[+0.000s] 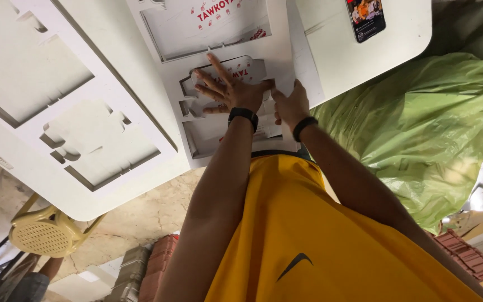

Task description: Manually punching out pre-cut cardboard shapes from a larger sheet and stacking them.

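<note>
Landmark: white die-cut cardboard sheet (225, 89) with box-shaped cut-outs, lying on the white worktop (364, 61).
Left hand (227, 89): fingers spread flat, pressing the printed box blank (241, 72) inside the sheet.
Right hand (290, 106): fingers curled, pinching the sheet's near edge.
Phone (365, 18): beyond the sheet.
Risk: uneven pressure could tear the blank's tabs.

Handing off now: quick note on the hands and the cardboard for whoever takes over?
Left hand: open, pressed flat on the box cutout in the cardboard sheet.
Right hand: at that sheet's edge, grip unclear.
Done: the left sheet has empty openings.
Left: this cutout and the printed cutout above it sit in the sheet.
Phone lies on the table.
</note>
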